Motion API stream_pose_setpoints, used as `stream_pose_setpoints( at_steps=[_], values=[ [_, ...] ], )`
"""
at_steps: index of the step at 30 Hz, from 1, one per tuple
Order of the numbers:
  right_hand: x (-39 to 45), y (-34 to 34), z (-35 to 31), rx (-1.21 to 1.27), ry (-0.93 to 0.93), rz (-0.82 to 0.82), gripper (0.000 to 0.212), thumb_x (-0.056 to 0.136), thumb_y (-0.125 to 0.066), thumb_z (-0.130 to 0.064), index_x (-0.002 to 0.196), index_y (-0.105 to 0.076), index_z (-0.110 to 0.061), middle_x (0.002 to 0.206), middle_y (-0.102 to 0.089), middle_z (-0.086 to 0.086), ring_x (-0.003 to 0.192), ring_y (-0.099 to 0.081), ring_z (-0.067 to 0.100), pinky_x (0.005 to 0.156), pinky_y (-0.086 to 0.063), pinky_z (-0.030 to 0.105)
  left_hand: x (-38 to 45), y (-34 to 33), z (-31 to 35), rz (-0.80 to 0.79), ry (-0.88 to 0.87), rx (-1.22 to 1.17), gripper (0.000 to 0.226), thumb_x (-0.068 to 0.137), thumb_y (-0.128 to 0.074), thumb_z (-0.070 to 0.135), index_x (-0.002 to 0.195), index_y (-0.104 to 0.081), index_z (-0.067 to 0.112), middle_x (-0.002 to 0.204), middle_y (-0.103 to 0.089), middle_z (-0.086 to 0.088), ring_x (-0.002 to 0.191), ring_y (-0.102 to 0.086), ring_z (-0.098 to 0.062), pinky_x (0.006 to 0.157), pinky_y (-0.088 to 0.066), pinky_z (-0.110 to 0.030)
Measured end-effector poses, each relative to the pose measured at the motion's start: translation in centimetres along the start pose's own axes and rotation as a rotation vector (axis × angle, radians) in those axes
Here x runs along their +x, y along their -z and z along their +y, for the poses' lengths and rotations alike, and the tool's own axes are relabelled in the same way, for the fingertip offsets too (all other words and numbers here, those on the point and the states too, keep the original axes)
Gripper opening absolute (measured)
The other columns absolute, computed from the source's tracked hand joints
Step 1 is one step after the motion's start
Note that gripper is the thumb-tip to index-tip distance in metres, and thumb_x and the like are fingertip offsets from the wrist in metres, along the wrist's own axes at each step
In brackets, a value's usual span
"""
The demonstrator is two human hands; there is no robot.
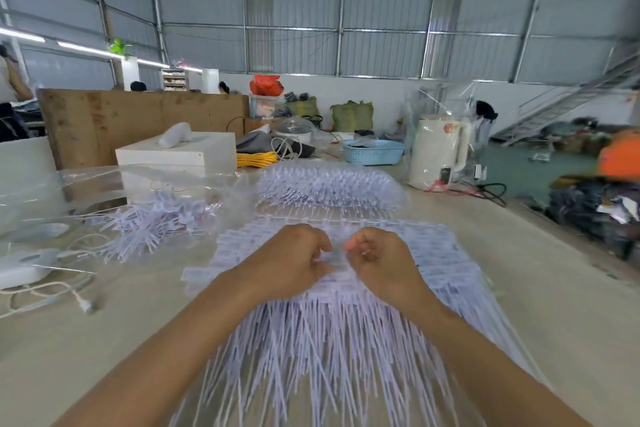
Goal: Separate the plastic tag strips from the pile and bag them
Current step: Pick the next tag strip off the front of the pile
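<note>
Near the table's point(519, 288) front edge, both hands — left hand point(294, 258), right hand point(375, 258) — curl their fingers, pinching tag strips point(339, 333) between them atop the pile.

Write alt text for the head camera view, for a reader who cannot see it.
Two bare hands, left hand and right hand, pinch at the top of a pile of pale plastic tag strips on a table. Behind lie a filled clear bag of strips and a loose heap.
</note>
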State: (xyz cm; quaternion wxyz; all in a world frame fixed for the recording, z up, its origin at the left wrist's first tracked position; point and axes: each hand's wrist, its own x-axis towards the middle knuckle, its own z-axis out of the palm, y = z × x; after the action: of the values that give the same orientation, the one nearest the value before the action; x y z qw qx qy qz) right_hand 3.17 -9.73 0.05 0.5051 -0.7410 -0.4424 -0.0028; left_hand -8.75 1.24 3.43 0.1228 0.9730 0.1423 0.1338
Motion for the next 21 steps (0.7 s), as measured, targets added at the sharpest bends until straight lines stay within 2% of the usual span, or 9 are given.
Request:
stream_pose_setpoints(
  at_steps=[3, 5, 9, 12, 14, 16, 17, 19, 21],
  values=[
    [-1.4, 3.1, 2.1, -0.066, -0.075, -0.009, 0.017, 0.085, -0.054, 0.007, 0.082, -0.062, -0.008, 0.068, -0.053, -0.006, 0.055, -0.048, -0.002, 0.054, -0.035, 0.005, 1.4, -2.2, 0.3, -0.146, 0.016, 0.119, 0.059, 0.087, -0.058, 0.049, 0.138, -0.043, 0.022, 0.127, -0.047, -0.003, 0.119, -0.045, -0.021, 0.099, -0.037, -0.031],
    [-2.0, 3.8, 2.7, 0.022, -0.115, -0.023, 0.020, 0.085, -0.052, 0.013, 0.083, -0.061, -0.004, 0.066, -0.050, 0.001, 0.050, -0.047, -0.003, 0.053, -0.034, 0.005, 1.9, -3.1, 0.1, -0.168, 0.058, 0.185, 0.059, 0.085, -0.059, 0.053, 0.135, -0.045, 0.024, 0.127, -0.048, -0.002, 0.120, -0.045, -0.022, 0.098, -0.037, -0.034],
    [-1.9, 3.7, 3.9, -0.088, -0.058, -0.057, 0.009, 0.087, -0.056, 0.003, 0.092, -0.064, 0.003, 0.066, -0.049, -0.003, 0.056, -0.045, 0.000, 0.060, -0.036, 0.007, 2.6, -3.3, 0.3, -0.124, 0.061, 0.173, 0.036, 0.082, -0.064, 0.049, 0.105, -0.057, 0.023, 0.104, -0.052, 0.003, 0.096, -0.052, -0.017, 0.077, -0.033, -0.031],
    [-1.6, 3.8, 4.3, -0.101, -0.054, -0.092, 0.012, 0.089, -0.056, -0.002, 0.097, -0.064, 0.002, 0.076, -0.052, 0.002, 0.064, -0.046, 0.008, 0.064, -0.037, 0.010, 2.9, -2.3, 0.6, -0.099, 0.041, 0.064, 0.024, 0.082, -0.068, 0.040, 0.077, -0.048, 0.028, 0.080, -0.048, 0.005, 0.073, -0.047, -0.013, 0.067, -0.034, -0.030],
    [-1.8, 3.8, 4.0, -0.018, -0.067, -0.080, 0.011, 0.089, -0.055, 0.003, 0.094, -0.064, 0.005, 0.074, -0.053, 0.003, 0.063, -0.047, 0.009, 0.061, -0.038, 0.010, 3.0, -1.3, 0.9, -0.080, 0.022, -0.044, 0.024, 0.082, -0.070, 0.035, 0.072, -0.048, 0.029, 0.072, -0.045, 0.007, 0.067, -0.045, -0.014, 0.067, -0.038, -0.031],
    [-1.8, 3.8, 3.7, 0.129, -0.085, -0.034, 0.012, 0.091, -0.055, 0.000, 0.084, -0.064, 0.002, 0.070, -0.058, 0.006, 0.064, -0.053, 0.015, 0.063, -0.045, 0.018, 3.1, -0.4, 1.5, -0.053, 0.001, -0.066, 0.015, 0.080, -0.071, 0.037, 0.083, -0.060, 0.029, 0.080, -0.054, 0.005, 0.076, -0.054, -0.019, 0.074, -0.045, -0.032],
    [-1.9, 4.0, 3.4, 0.241, -0.100, -0.018, 0.017, 0.093, -0.056, -0.009, 0.083, -0.065, 0.001, 0.073, -0.063, 0.013, 0.068, -0.058, 0.021, 0.066, -0.049, 0.024, 3.2, 0.0, 1.9, -0.034, -0.017, -0.058, 0.016, 0.079, -0.072, 0.038, 0.090, -0.064, 0.029, 0.083, -0.058, 0.004, 0.081, -0.057, -0.018, 0.076, -0.046, -0.032],
    [-2.0, 4.1, 2.7, 0.519, -0.172, -0.080, 0.035, 0.093, -0.054, -0.033, 0.095, -0.067, -0.001, 0.084, -0.070, 0.017, 0.074, -0.067, 0.027, 0.069, -0.055, 0.030, 3.4, 0.5, 3.2, -0.007, -0.078, -0.044, 0.019, 0.079, -0.073, 0.035, 0.095, -0.070, 0.025, 0.081, -0.060, 0.004, 0.081, -0.057, -0.016, 0.072, -0.044, -0.027],
    [-2.1, 4.1, 2.0, 0.679, -0.208, -0.187, 0.042, 0.088, -0.054, -0.042, 0.108, -0.065, -0.007, 0.085, -0.072, 0.010, 0.071, -0.069, 0.025, 0.066, -0.057, 0.032, 3.6, 0.8, 4.6, -0.013, -0.149, 0.007, 0.016, 0.080, -0.072, 0.031, 0.091, -0.071, 0.020, 0.077, -0.060, 0.000, 0.076, -0.055, -0.017, 0.066, -0.041, -0.027]
  ],
)
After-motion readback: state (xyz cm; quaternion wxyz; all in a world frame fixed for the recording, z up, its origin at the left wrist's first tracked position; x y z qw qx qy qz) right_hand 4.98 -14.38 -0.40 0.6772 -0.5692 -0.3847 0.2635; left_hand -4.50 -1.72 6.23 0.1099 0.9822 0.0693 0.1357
